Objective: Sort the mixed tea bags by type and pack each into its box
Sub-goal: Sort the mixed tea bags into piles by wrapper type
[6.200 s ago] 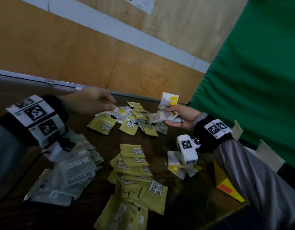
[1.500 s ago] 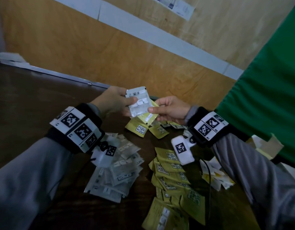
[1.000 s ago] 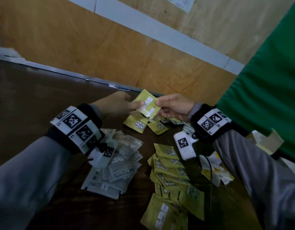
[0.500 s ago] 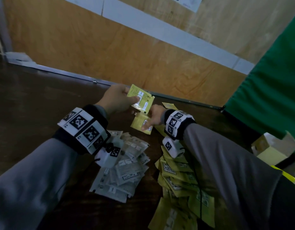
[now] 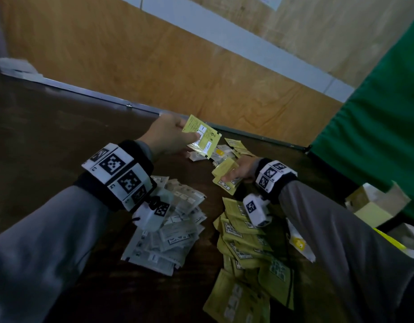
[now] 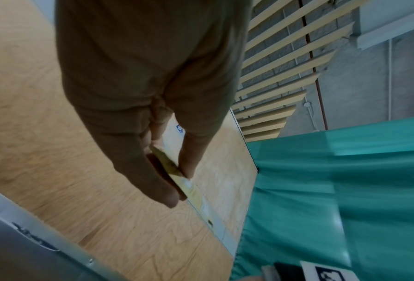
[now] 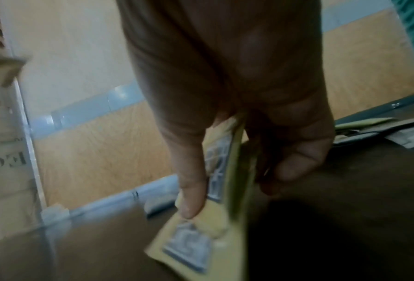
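Left hand (image 5: pixel 165 136) pinching a yellow-green tea bag (image 5: pixel 202 136) above the counter (image 5: pixel 49 136); right hand (image 5: pixel 242 170) gripping a few more yellow-green bags (image 5: pixel 224 174). Sorted yellow-green pile (image 5: pixel 245 252) just right of the silver pile (image 5: pixel 173 227). Open boxes (image 5: pixel 373 206) far right of that, contents not visible.

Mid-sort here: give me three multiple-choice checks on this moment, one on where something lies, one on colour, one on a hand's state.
1. Where does the grey sachet pile lie relative to the yellow pile?
A. On the left hand's side
B. On the right hand's side
C. Inside a box

2. What colour is the sachet in the left hand?
A. Grey
B. Yellow
C. Red

3. What is the right hand doing?
A. Lying flat and empty
B. Pointing at the wall
C. Gripping yellow sachets

Answers: 1 A, the grey heap sits below the left wrist. 2 B, its yellow face shows in the head view. 3 C, thumb and fingers pinch a small stack in the right wrist view.
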Motion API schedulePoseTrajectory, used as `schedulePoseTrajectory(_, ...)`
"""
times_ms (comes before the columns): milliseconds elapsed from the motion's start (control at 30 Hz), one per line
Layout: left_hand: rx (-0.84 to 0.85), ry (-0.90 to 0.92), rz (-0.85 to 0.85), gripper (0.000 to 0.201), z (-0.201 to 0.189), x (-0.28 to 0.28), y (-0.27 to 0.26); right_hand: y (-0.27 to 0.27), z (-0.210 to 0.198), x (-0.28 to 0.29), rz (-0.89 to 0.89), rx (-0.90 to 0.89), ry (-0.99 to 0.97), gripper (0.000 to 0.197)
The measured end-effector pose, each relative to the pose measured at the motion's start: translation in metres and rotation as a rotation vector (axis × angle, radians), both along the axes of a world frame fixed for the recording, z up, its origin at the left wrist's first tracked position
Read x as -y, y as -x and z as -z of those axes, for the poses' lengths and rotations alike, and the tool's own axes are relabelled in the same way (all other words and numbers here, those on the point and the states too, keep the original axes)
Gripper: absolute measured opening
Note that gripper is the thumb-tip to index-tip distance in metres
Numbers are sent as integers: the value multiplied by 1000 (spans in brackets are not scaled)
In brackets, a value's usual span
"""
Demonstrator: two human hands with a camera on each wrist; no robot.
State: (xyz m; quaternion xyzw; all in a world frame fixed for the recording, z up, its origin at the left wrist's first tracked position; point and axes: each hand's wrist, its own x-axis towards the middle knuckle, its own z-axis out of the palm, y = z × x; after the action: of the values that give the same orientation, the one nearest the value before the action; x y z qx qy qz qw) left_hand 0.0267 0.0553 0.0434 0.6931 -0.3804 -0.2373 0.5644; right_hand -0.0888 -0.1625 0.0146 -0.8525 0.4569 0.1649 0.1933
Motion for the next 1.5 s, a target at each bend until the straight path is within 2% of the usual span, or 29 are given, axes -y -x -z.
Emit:
schedulePoseTrajectory(100,45,-18,-2,11,0,1,0,1,-5,-4,13,86,-16,93)
schedulePoseTrajectory(133,61,-32,1,10,0,1,-1,2,-9,-5,24,177,-33,81)
schedulePoseTrajectory(233,118,-87,-6,10,3,2,-2,15,-34,-18,92,557,-284,17)
schedulePoseTrajectory(267,149,-97,-31,11,5,3,-3,23,-44,-27,89,657,-373,7)
schedulePoseTrajectory(367,206,-77,-132,10,7,5,-2,44,-64,-50,-10,831,-537,10)
schedulePoseTrajectory(467,195,-9,-212,5,3,4,0,56,-64,-61,-67,871,-476,11)
schedulePoseTrajectory(533,198,28,-273,17,1,3,-4,61,-62,-64,-33,951,-433,9)
schedulePoseTrajectory(600,164,57,-254,21,0,2,-5,64,-60,-64,8,1010,-441,13)
schedulePoseTrajectory(667,77,66,-119,18,-2,4,2,66,-57,-67,20,981,-464,17)
schedulePoseTrajectory(767,-135,58,170,13,-6,4,26,62,-49,-73,22,926,-467,17)
schedulePoseTrajectory(900,-170,2,375,15,-5,4,43,65,-42,-80,85,1009,-541,12)
schedulePoseTrajectory(1000,-22,-89,363,18,-4,3,37,82,-43,-77,108,962,-560,20)
schedulePoseTrajectory(1067,39,-90,318,18,-4,3,32,98,-39,-70,46,760,-479,22)
schedulePoseTrajectory(1167,160,-69,237,20,-5,1,24,117,-17,-62,-175,397,-217,18)
schedulePoseTrajectory(1233,203,-65,209,23,-6,0,20,121,-1,-64,-276,294,-121,24)
schedulePoseTrajectory(1367,297,-100,187,24,-11,-3,16,124,-2,-60,-296,379,-121,32)
schedulePoseTrajectory(1500,429,-214,209,19,-23,6,15,149,-34,-47,-192,576,-91,17)
